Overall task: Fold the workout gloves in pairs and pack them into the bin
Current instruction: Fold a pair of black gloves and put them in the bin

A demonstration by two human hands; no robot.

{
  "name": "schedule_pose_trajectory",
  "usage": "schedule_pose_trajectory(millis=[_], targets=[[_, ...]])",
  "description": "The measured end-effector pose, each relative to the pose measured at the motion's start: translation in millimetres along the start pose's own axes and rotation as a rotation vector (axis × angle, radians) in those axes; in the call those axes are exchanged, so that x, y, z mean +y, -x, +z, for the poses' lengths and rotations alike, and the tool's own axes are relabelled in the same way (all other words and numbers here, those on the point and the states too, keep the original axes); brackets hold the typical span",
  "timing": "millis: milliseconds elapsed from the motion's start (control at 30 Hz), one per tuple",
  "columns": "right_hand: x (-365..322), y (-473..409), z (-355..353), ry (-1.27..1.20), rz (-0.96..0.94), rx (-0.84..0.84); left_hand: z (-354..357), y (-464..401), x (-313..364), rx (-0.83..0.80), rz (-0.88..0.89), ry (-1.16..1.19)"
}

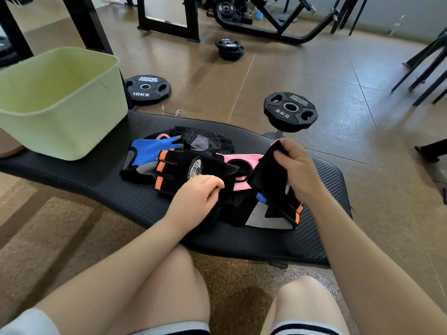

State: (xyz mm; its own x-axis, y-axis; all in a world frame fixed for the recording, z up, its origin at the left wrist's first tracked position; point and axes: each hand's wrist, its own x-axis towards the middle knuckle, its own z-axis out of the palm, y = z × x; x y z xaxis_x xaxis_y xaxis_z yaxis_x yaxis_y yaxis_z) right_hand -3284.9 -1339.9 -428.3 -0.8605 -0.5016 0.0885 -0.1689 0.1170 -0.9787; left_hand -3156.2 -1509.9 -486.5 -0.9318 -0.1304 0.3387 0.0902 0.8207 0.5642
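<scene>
Glove (pixel 193 170) reads "SPORTS" — left hand (pixel 196 199) pinches it; right hand's (pixel 297 170) grip clutches black glove (pixel 268 175).

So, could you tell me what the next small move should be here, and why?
Probably lay the black glove in the right hand onto the orange-striped glove that the left hand grips: both carry orange stripes, so they look like a pair, and the green bin looks empty.

A pale green bin (pixel 60 131) stands upright at the counter's left end. Just right of it, the gloves lie in an overlapping heap: a blue glove (pixel 150 148), a black orange-striped glove (pixel 179 172), a black mesh glove (pixel 205 141), a pink glove (pixel 244 160). Another black glove (pixel 268 175) is held raised at the heap's right.
</scene>
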Motion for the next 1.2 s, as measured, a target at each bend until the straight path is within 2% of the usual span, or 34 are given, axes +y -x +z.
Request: schedule_pose_trajectory(millis=[67, 133, 233, 400, 567, 733, 867, 1033, 1100, 1200], targets=[[-9.3, 3.2, -2.3, -0.078, -0.008, -0.165, 1.6, 1.2, -0.2, 0.025, -0.021, 0.004], [-13.4, 4.1, 5.3, 0.072, -0.008, -0.305, 3.2, 2.5, -0.6, 0.043, -0.052, 0.015], [-4.3, -0.4, 24.8, 0.391, -0.026, -0.388, 3.4, 2.1, -0.9, 0.068, -0.068, 0.048], [13.7, -12.7, 44.8, 0.658, 0.16, -0.268, -0.3, 3.5, -1.4, 0.081, -0.04, 0.114], [13.7, -21.5, 52.7, 0.606, 0.267, -0.165, 2.4, 4.4, -3.0, 0.065, -0.011, 0.109], [7.4, -24.3, 50.9, 0.628, 0.14, -0.085, 1.6, 3.2, -4.1, 0.043, 0.11, 0.038], [10.6, -16.7, 53.1, 0.567, -0.019, -0.004, 0.1, 1.1, -0.6, 0.092, 0.024, 0.082], [6.8, -18.7, 53.6, 0.51, -0.041, 0.12, -9.3, 2.2, 10.7, 0.198, -0.051, 0.12], [10.8, -21.2, 57.6, 0.527, -0.022, 0.107, -9.0, 0.3, 10.8, 0.185, -0.091, 0.132], [20.8, -19.5, 57.9, 0.623, -0.01, -0.004, -4.9, 0.5, 5.4, 0.133, -0.147, 0.187]])
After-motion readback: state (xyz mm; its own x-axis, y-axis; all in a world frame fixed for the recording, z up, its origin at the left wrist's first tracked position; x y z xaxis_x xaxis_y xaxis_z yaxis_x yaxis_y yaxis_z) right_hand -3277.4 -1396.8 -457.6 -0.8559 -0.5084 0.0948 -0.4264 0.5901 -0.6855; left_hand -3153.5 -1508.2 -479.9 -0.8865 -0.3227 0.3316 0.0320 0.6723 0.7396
